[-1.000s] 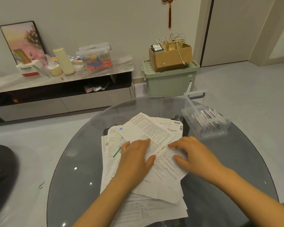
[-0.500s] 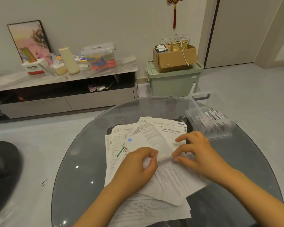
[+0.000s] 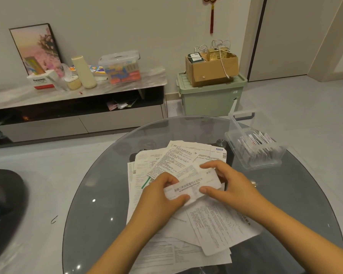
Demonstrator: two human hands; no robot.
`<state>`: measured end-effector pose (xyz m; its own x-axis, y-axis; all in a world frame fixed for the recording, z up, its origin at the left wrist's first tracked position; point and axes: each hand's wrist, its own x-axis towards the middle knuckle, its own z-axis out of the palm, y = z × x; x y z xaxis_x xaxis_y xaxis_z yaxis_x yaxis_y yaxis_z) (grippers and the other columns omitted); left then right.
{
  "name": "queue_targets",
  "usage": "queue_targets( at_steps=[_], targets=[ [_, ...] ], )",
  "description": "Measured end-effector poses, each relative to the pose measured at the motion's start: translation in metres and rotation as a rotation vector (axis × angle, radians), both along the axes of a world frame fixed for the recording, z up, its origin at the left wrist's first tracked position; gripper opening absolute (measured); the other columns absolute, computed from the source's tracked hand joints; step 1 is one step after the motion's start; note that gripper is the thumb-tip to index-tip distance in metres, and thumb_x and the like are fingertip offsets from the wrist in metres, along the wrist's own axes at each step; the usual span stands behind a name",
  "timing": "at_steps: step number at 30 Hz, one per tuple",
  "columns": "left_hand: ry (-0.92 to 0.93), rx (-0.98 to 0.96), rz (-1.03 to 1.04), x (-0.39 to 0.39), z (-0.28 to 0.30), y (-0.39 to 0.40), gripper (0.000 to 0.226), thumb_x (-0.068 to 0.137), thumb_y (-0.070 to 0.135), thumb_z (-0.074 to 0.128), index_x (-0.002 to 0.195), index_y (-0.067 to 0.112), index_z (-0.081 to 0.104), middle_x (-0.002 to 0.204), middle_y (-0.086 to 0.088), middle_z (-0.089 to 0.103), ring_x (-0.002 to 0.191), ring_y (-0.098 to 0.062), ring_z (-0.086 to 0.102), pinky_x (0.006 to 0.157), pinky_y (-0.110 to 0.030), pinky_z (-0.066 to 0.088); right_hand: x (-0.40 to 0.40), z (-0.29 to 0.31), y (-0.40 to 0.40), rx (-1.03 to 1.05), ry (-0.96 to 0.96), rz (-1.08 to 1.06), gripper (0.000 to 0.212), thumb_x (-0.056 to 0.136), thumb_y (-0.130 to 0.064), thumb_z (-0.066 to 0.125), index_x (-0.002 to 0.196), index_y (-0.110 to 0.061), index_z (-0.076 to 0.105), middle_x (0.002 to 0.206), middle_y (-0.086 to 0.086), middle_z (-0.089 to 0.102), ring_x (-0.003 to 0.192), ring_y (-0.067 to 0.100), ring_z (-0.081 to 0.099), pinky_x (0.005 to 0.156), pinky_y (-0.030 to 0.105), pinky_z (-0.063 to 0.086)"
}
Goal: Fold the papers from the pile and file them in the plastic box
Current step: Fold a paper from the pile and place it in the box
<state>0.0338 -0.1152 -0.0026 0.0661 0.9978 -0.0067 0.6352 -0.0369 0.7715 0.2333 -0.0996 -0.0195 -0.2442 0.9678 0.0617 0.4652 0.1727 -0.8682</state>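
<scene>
Papers white, black print; table grey glass; plastic box clear.

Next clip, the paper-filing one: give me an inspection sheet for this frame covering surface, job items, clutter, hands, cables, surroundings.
Surface: round glass table, reflective.
Job's things: loose pile of printed papers at the table's middle; one folded paper held above it; clear plastic box at the right edge, lid open, folded papers inside.
Clutter: nothing seen on the table beyond these.
Hands: left hand and right hand each pinch the folded paper in a thumb-and-finger grip.
Cables: white cords spilling from a cardboard box.
Surroundings: green storage bin, low cabinet, framed picture.
</scene>
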Motion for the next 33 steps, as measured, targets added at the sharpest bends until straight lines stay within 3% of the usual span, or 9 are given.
queue_targets(
  at_steps=[4,9,16,21,23,25,27,30,33],
  targets=[
    [-0.02,0.072,0.056,-0.003,0.002,0.002,0.029,0.078,0.022,0.074,0.089,0.031,0.049,0.092,0.019,0.057,0.083,0.005,0.054,0.064,-0.002,0.038,-0.004,-0.005,0.011,0.005,0.053,-0.043,0.06,0.075,-0.031,0.075,0.119,-0.05,0.038,0.097,-0.005,0.061,0.09,0.011,0.058,0.084,0.022,0.049],
    [0.169,0.05,-0.024,-0.005,-0.004,0.005,0.065,0.08,0.035,0.072,0.132,0.034,0.034,0.12,0.017,0.041,0.109,0.0,0.042,0.083,-0.011,0.034,-0.013,-0.014,0.015,-0.035,-0.059,-0.004,0.079,0.073,-0.034,0.077,0.129,-0.05,0.026,0.098,-0.013,0.057,0.086,-0.001,0.057,0.073,0.012,0.046],
    [0.382,-0.034,-0.114,-0.006,-0.016,0.008,0.103,0.073,0.044,0.076,0.148,0.036,0.005,0.146,0.008,0.02,0.131,-0.015,0.032,0.105,-0.029,0.036,-0.017,-0.026,0.014,0.021,-0.319,-0.011,0.102,0.069,-0.043,0.077,0.142,-0.05,0.006,0.114,-0.017,0.04,0.115,0.012,0.041,0.104,0.039,0.036],
    [0.605,0.003,-0.126,-0.007,-0.013,0.008,0.101,0.078,0.047,0.07,0.148,0.037,-0.001,0.153,0.006,-0.01,0.14,-0.019,-0.005,0.116,-0.039,0.004,-0.01,-0.027,0.016,0.071,-0.397,0.013,0.084,0.081,-0.033,0.069,0.128,-0.064,0.007,0.118,-0.013,0.035,0.112,0.007,0.029,0.106,0.03,0.025],
    [0.712,0.066,-0.194,-0.005,-0.013,0.006,0.086,0.082,0.047,0.065,0.148,0.037,0.01,0.154,0.006,-0.005,0.14,-0.014,-0.009,0.115,-0.042,-0.011,-0.006,-0.027,0.016,0.122,-0.434,0.029,0.063,0.084,-0.032,0.065,0.127,-0.059,0.028,0.125,-0.018,0.026,0.118,0.007,0.023,0.103,0.025,0.019],
    [0.754,0.08,-0.275,-0.004,-0.014,0.004,0.071,0.084,0.05,0.06,0.144,0.034,0.026,0.152,0.009,0.013,0.141,-0.012,0.005,0.112,-0.042,-0.017,-0.004,-0.029,0.016,0.213,-0.523,0.082,0.046,0.087,-0.035,0.061,0.126,-0.049,0.043,0.129,-0.024,0.021,0.126,0.005,0.015,0.103,0.023,0.009],
    [0.741,0.054,-0.327,-0.004,-0.017,0.002,0.066,0.086,0.054,0.054,0.143,0.031,0.03,0.147,0.011,0.024,0.137,-0.012,0.016,0.114,-0.041,-0.01,-0.001,-0.033,0.016,0.243,-0.565,0.145,0.044,0.088,-0.043,0.056,0.13,-0.045,0.044,0.135,-0.027,0.023,0.131,0.001,0.01,0.104,0.022,0.003],
    [0.719,0.064,-0.382,-0.006,-0.019,0.003,0.058,0.092,0.044,0.047,0.144,0.027,0.029,0.146,0.007,0.027,0.132,-0.015,0.024,0.113,-0.031,0.013,0.003,-0.034,0.016,0.194,-0.564,0.219,0.066,0.075,-0.071,0.042,0.135,-0.045,0.037,0.137,-0.034,0.02,0.129,-0.008,0.004,0.105,0.02,0.001],
    [0.632,0.105,-0.366,-0.006,-0.015,0.003,0.039,0.093,0.03,0.043,0.131,0.022,0.049,0.134,0.006,0.046,0.119,-0.016,0.039,0.099,-0.028,0.035,0.003,-0.032,0.017,0.249,-0.531,0.225,0.071,0.068,-0.075,0.03,0.13,-0.045,0.044,0.13,-0.038,0.025,0.128,-0.01,0.008,0.104,0.017,0.001]
  ],
)
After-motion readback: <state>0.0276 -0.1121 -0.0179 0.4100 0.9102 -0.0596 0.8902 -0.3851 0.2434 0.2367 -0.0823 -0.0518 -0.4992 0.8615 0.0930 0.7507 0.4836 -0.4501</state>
